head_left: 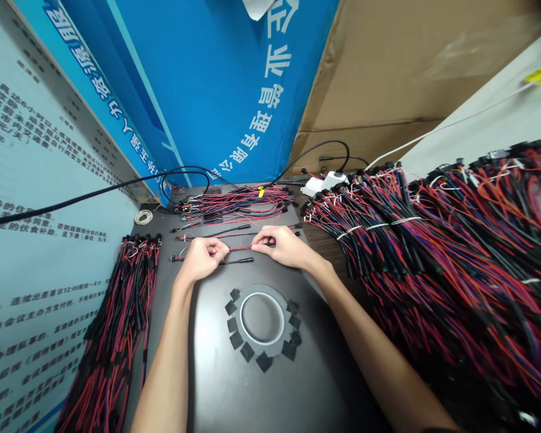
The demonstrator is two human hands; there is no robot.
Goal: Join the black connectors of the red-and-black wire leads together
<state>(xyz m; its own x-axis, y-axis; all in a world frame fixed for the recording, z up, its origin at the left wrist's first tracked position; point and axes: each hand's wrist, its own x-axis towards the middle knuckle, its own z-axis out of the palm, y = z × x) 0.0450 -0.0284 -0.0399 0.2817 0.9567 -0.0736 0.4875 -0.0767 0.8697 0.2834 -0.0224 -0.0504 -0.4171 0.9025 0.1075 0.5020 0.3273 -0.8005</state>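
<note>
Both of my hands pinch a thin red-and-black wire harness (240,248), which runs straight between them just above the dark table (234,397). My left hand (204,257) is closed on its left part, and my right hand (282,245) is closed on its right part. Below the left fingers lies a black cable (237,261) with a plug end. Behind the hands another black cable (228,231) rests on the table. Nearer to me sits a roll of tape (262,322) with several black tape squares stuck around its rim. The fingertips partly hide the held wires.
A bundle of wire harnesses (238,201) lies at the back of the table. More bundled harnesses (126,300) hang along the left side, and a large pile of harnesses (433,240) fills the right. Blue printed board (198,90) and cardboard (388,66) stand behind.
</note>
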